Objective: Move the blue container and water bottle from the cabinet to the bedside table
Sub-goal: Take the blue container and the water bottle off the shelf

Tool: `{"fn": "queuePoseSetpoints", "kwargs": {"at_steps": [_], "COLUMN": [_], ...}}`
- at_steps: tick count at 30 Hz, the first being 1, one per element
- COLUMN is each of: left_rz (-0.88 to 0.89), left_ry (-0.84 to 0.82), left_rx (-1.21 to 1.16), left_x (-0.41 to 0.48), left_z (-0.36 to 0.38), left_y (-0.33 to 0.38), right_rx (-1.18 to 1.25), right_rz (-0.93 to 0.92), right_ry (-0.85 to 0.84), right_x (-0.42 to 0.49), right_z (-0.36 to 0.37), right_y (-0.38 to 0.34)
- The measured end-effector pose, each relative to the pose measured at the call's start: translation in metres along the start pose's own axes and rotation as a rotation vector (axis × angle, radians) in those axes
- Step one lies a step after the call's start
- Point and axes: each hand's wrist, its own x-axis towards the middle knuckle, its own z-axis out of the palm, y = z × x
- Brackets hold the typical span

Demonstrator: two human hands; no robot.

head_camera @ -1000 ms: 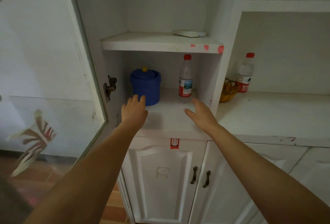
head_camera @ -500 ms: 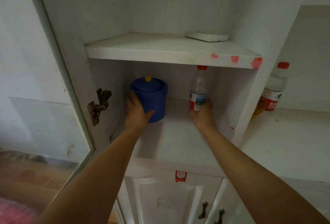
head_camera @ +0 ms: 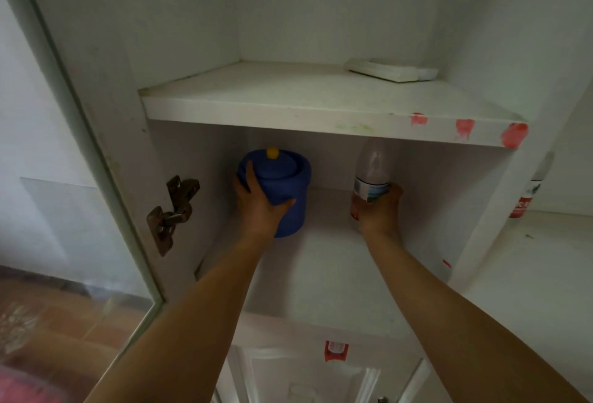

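Note:
A blue container with a lid and a small yellow knob stands on the lower shelf of the open white cabinet. My left hand is wrapped around its left and front side. To the right, a clear water bottle with a white and blue label stands on the same shelf. My right hand grips its lower half. The upper shelf's edge hides the bottle's cap.
The upper shelf carries a flat white packet and has red marks on its front edge. The glass cabinet door stands open at the left. A second bottle stands in the neighbouring bay at the right.
Both hands reached from the shelf's front edge into the cabinet and closed, the left on the blue container, the right on the bottle. The camera moved closer.

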Motion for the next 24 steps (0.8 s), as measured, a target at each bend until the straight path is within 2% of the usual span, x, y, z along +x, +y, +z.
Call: {"fn": "queuePoseSetpoints", "kwargs": {"at_steps": [6,12,24], "left_rz": [-0.019,-0.025,0.024], "left_ry": [0.024,0.025,0.086], "left_rx": [-0.064,-0.072,-0.063], "left_x": [0.000,0.001,-0.025], "left_z": [0.002,0.001,-0.004], "left_y": [0.003,0.004,0.008], "right_rx": [-0.116,0.000,0.056], "right_rz": [0.001,-0.001,-0.087], "right_ry": [0.047,-0.030,-0.070], "right_x": [0.008,-0.001,-0.025], "right_z": [0.004,-0.005,-0.014], "right_y": [0.009,-0.002,-0.016]}}
